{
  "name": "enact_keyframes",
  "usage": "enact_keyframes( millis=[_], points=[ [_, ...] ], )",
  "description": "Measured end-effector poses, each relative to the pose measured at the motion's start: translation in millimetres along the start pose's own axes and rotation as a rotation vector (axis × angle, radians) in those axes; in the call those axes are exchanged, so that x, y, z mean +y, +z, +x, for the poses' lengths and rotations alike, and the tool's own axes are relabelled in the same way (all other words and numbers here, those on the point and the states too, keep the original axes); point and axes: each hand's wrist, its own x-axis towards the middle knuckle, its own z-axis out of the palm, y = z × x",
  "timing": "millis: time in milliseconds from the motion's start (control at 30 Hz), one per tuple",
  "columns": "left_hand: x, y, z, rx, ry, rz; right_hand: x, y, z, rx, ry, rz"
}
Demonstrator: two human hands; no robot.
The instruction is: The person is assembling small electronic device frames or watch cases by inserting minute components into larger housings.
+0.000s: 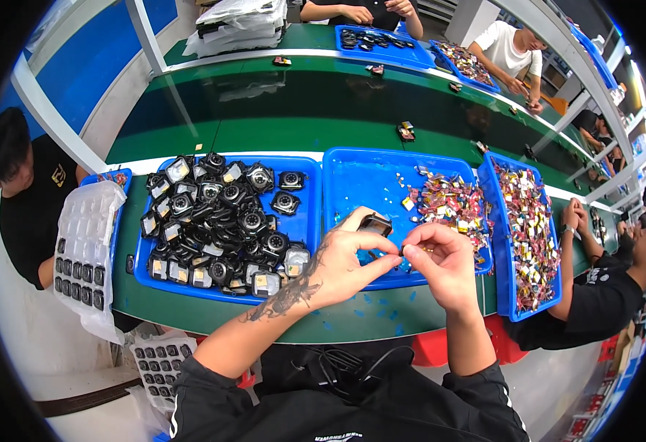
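Observation:
In front of me, my left hand (343, 259) is closed around a black smartwatch case (376, 225), its dark, glossy face partly showing above the fingers. My right hand (444, 267) is in a pinch, its fingertips meeting the left thumb and index finger. Something tiny seems to sit between those tips, too small to name. Both hands are over the near edge of a blue tray (359, 156), which holds a heap of small red, white and yellow electronic parts (452, 205). Left of it, another blue tray (309, 168) carries a pile of black watch cases (227, 202).
A third blue tray (510, 291) of small parts stands at the right. White plastic trays (91, 210) with watch cases lie at the left. Beyond runs a green conveyor (286, 110) with scattered parts. Co-workers sit left, right and across. Blue scraps (382, 302) dot the table edge.

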Motion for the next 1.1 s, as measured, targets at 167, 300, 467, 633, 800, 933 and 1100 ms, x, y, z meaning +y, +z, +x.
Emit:
enact_keyframes(
  millis=[167,300,467,633,800,933,1100],
  points=[
    [4,0,-1,0.041,0.031,0.052,-1,1,-4,0.038,-0.037,-0.12],
    [6,-1,0,0.084,0.175,0.205,0,-9,0,-0.075,0.113,-0.026],
    [6,-3,2,0.071,0.304,0.338,10,-8,12,-0.126,0.284,0.053],
    [9,5,-1,0.094,0.142,0.159,32,-4,26,0.146,-0.256,-0.795],
    [-9,9,-1,0.216,-0.14,-0.154,23,10,7,0.1,-0.131,-0.222],
    [-10,10,1,0.169,-0.135,-0.231,19,17,13,0.134,-0.307,-0.413],
    [-3,10,5,0.18,-0.178,-0.46,21,18,11,0.295,-0.265,-0.185]
  ],
)
